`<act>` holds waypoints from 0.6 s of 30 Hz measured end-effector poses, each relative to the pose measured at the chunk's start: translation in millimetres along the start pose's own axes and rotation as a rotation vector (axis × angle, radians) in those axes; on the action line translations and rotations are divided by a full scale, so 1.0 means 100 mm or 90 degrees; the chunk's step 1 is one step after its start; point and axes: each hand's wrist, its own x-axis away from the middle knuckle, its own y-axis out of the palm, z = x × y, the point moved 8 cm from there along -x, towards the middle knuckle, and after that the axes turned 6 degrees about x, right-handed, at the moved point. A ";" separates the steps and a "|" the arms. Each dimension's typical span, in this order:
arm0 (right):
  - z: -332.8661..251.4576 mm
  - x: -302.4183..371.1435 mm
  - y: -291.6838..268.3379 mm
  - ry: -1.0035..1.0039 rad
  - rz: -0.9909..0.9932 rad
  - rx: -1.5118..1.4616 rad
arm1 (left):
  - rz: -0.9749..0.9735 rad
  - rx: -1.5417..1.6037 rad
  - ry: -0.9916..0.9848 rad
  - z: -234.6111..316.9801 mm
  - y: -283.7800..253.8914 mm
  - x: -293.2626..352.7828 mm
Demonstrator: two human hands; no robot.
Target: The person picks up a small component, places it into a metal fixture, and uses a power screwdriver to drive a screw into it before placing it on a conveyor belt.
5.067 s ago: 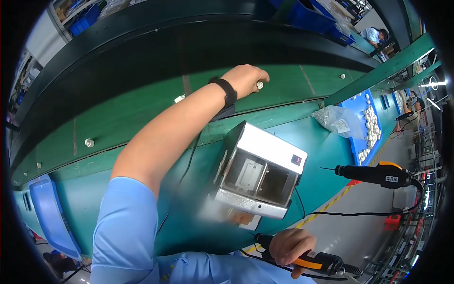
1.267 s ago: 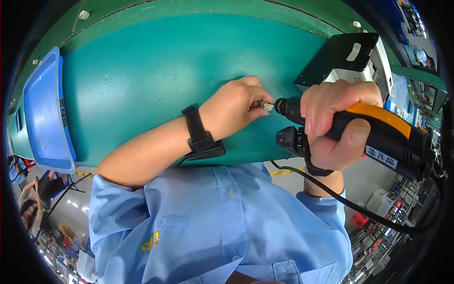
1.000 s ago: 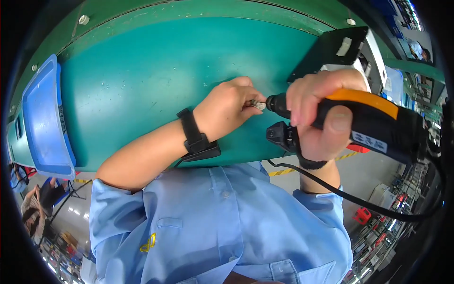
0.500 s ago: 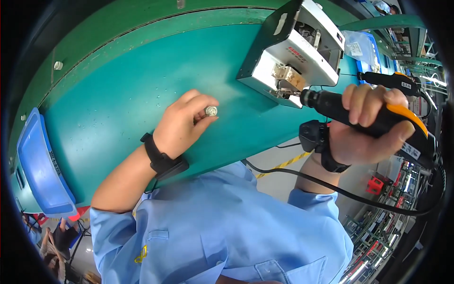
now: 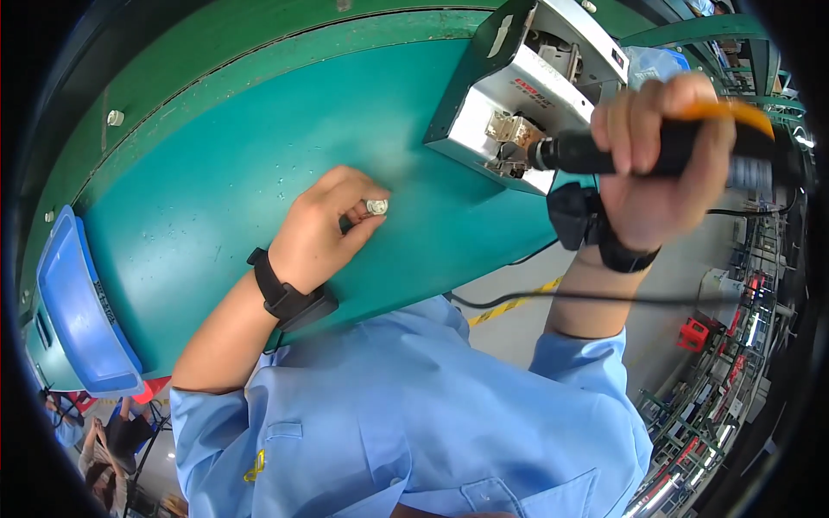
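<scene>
Between the thumb and fingers of my left hand [image 5: 326, 223] is a small round metallic part [image 5: 377, 207], its pale end facing outward above the green mat. My right hand [image 5: 661, 160] is wrapped round a black and orange electric screwdriver [image 5: 587, 153], slightly blurred by motion. The screwdriver's nose points left, right at the front of a silver and black screw feeder [image 5: 527, 95]. Its bit is hidden or too small to make out, so I cannot tell whether it touches the feeder's outlet.
A blue plastic tray [image 5: 86, 302] sits at the left end of the green-matted bench [image 5: 207, 207]. Behind the feeder lies a clear plastic bag [image 5: 652, 65]. The screwdriver's black cable [image 5: 596, 299] hangs across my right forearm. Other people [image 5: 108, 457] are at the lower left.
My right hand has raised the screwdriver and shifted it slightly left, levelling it at the feeder's front. My left hand has drifted slightly left with the metallic part.
</scene>
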 end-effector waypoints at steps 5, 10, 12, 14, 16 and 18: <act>0.37 -0.06 -0.21 0.191 0.196 -0.098 | 0.001 -0.032 0.010 -0.04 -0.02 -0.02; 0.23 0.23 0.42 0.106 0.111 -0.174 | 0.010 0.014 -0.016 -0.09 -0.02 0.01; 0.25 0.27 0.59 0.082 0.062 -0.165 | 0.016 0.037 -0.020 -0.10 -0.03 -0.01; 0.22 0.30 0.80 0.026 -0.027 -0.133 | 0.008 0.039 -0.018 -0.11 -0.03 0.00; 0.28 0.32 0.91 0.061 0.006 -0.095 | 0.008 0.041 -0.017 -0.12 -0.04 0.01; 0.36 0.35 0.92 0.127 0.075 -0.011 | 0.001 0.036 -0.015 -0.13 -0.03 0.01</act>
